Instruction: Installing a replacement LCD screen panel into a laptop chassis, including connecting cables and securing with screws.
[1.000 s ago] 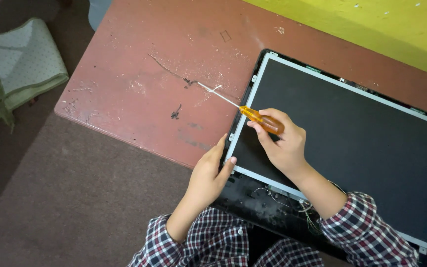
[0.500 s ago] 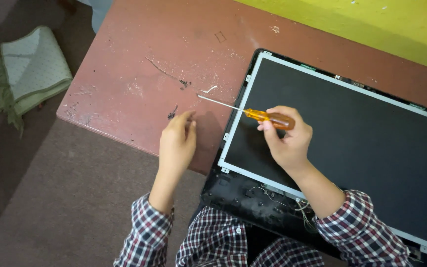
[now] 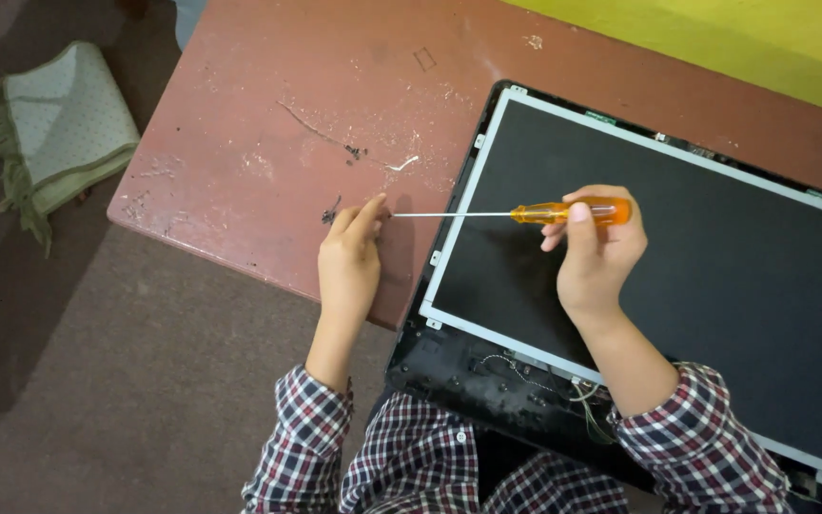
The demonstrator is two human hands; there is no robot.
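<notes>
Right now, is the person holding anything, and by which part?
Yes. The right hand holds a screwdriver by its orange handle. The left hand holds nothing clearly; its fingertips are at the shaft's tip.

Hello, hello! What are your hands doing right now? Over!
Right hand gripping orange-handled screwdriver, shaft level above the screen panel. Left hand on the red table, fingertips at the screwdriver's tip. Nothing between hands and panel.

A folded pale green cloth (image 3: 64,133) lies on the brown floor (image 3: 126,381), left of the worn red table (image 3: 240,143). A yellow wall (image 3: 715,38) stands behind.
</notes>
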